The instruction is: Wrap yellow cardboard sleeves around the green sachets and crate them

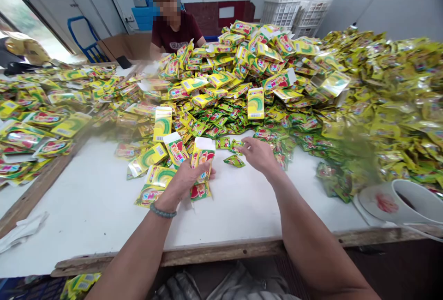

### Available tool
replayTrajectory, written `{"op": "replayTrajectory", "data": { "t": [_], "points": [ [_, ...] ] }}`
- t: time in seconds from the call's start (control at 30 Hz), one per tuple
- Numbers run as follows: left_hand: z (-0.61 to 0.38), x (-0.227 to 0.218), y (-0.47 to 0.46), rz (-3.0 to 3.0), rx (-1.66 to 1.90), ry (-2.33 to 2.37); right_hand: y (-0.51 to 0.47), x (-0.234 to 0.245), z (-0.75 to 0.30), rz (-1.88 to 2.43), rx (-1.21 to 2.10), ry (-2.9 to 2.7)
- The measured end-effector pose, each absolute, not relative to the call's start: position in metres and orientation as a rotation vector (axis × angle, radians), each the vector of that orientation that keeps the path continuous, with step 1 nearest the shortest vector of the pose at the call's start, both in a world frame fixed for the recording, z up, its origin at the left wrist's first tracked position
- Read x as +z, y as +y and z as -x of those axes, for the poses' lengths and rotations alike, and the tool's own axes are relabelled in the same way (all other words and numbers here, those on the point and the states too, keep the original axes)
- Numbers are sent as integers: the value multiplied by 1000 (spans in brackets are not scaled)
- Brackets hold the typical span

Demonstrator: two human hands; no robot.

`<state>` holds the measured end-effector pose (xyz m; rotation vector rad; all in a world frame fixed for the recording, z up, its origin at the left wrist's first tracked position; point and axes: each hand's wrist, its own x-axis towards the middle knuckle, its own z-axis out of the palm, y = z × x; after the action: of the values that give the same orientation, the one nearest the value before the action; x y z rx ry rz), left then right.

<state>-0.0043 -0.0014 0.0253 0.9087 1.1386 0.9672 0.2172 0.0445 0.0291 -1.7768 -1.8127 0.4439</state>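
Note:
My left hand [192,175] is closed around a small yellow candy box [204,154] printed with a watermelon design, its white top flap raised. Opposite it, my right hand [258,152] pinches a small green candy packet [237,146] between thumb and fingertips. Another green packet [234,161] lies on the white tabletop between the hands. Several yellow boxes [148,159] lie beside and beneath my left hand, some with flaps up. Just beyond both hands, loose green packets [221,117] spread out at the foot of the pile.
A tall heap of yellow boxes [249,55] rises at the centre back. Yellow-green packets [398,92] fill the right side. A white mug [380,203] stands near the right front edge. More boxes [31,134] lie left of a wooden strip [41,184]. Across the table sits a person [176,32].

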Motion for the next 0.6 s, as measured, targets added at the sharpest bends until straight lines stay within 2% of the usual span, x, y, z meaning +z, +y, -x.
{"op": "replayTrajectory", "data": {
  "t": [0.07, 0.17, 0.27, 0.43, 0.6],
  "points": [
    [11, 26, 0, -919, 966, 1112, 46, 24, -218, 1941, 359, -1943],
    [15, 26, 2, -943, 923, 1100, 47, 15, -210, 2011, 405, -2040],
    [15, 27, 3, -911, 896, 1156, 48, 8, -205, 1972, 524, -2054],
    [20, 29, 6, -825, 1026, 1164, 44, 9, -202, 1850, 528, -2139],
    [23, 27, 7, -795, 1066, 1170, 42, 10, -195, 1771, 725, -2160]
  ]
}}
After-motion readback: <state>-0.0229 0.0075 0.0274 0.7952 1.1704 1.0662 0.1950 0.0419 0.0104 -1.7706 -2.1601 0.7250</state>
